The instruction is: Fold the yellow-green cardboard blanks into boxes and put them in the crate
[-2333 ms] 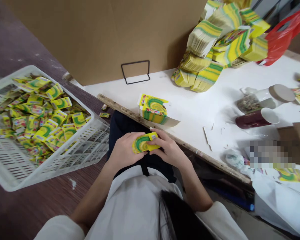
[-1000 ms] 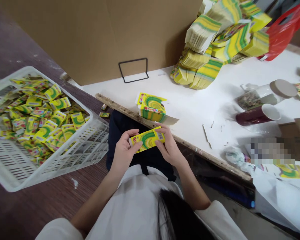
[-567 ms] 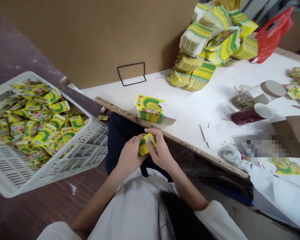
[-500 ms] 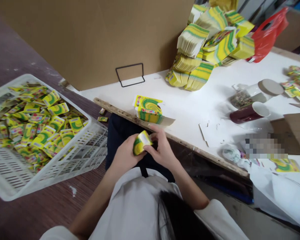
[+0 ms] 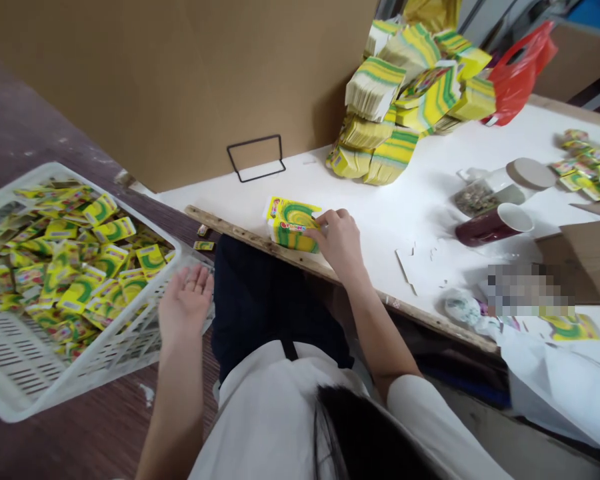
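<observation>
My left hand (image 5: 186, 303) is palm up with its fingers stretched, holding nothing, beside the right wall of the white plastic basket (image 5: 123, 333). Many small yellow-and-green boxes (image 5: 85, 288) lie heaped in that basket. On the table's near edge rests a stack of flat yellow cartons (image 5: 291, 223) with green stripes. My right hand (image 5: 341, 243) grips the right end of this stack, thumb at the front and fingers over the top. How many cartons it pinches is hidden.
A tall cardboard sheet (image 5: 205, 80) stands behind a black wire frame (image 5: 256, 159). Bundled cartons (image 5: 380, 120) are piled at the back, near a red plastic bag (image 5: 517, 80). Rightward are a maroon cup (image 5: 485, 228) and a lidded jar (image 5: 480, 193). Two small boxes (image 5: 203, 245) lie beyond the basket.
The small yellow box that both hands held is gone from them. My left hand has moved left to the basket and opened; my right hand has moved up onto the carton stack.
</observation>
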Tool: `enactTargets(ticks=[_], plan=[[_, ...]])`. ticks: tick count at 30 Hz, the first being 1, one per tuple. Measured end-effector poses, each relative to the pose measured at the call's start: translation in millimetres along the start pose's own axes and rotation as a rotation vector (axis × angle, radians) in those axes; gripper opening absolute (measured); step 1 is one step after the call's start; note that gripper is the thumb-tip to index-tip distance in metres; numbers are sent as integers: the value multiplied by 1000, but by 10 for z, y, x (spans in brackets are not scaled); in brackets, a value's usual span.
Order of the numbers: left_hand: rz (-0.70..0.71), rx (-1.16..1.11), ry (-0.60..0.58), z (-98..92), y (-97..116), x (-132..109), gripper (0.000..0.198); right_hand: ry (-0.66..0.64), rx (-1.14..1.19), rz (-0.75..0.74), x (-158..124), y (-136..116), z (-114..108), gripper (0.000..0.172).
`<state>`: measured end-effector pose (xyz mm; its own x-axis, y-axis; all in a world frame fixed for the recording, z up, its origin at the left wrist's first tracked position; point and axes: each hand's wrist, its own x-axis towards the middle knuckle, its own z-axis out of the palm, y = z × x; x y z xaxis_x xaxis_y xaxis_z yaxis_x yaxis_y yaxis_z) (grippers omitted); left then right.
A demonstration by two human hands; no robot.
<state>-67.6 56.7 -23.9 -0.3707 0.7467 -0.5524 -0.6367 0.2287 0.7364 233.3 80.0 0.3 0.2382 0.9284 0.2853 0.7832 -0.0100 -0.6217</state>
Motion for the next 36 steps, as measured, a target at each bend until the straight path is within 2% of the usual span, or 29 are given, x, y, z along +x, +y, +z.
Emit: enactTargets(ticks=[2, 4, 6, 9, 11, 13, 16, 19, 21, 25, 28, 31, 33, 36], plan=[[-46, -18, 14, 43, -136, -31, 9, -12, -5, 5, 14, 0, 7, 25], [-29, -20, -36, 103, -210, -67, 11, -33, -7, 9, 26, -25, -27, 23], [14, 15, -159, 179, -273, -140, 22, -37, 28, 11, 20, -78, -84, 20], [20, 118, -435, 316, -423, -342, 50, -28, 184, -2, -92, -210, -177, 19], [19, 128, -599, 415, -543, -512, 63, -90, 300, -34, -264, -314, -204, 20], [77, 62, -675, 512, -635, -670, 66, -219, 398, -78, -494, -409, -180, 19], [204, -42, -649, 633, -667, -826, 59, -420, 618, -81, -851, -499, -66, 15], [244, -130, -632, 701, -621, -874, 52, -429, 842, -17, -1099, -533, 56, 17], [246, -166, -585, 714, -599, -866, 50, -417, 895, 10, -1182, -544, 114, 24], [263, -87, -458, 674, -642, -816, 50, -469, 921, 88, -1201, -545, 190, 38], [277, 8, -475, 603, -741, -784, 49, -400, 901, 172, -1156, -516, 204, 30], [320, 123, -502, 516, -852, -772, 52, -297, 741, 105, -1117, -478, 176, 16], [341, 202, -528, 467, -906, -772, 56, -298, 677, 48, -1103, -456, 155, 13], [346, 227, -564, 438, -933, -768, 59, -352, 751, 91, -1100, -440, 132, 17]])
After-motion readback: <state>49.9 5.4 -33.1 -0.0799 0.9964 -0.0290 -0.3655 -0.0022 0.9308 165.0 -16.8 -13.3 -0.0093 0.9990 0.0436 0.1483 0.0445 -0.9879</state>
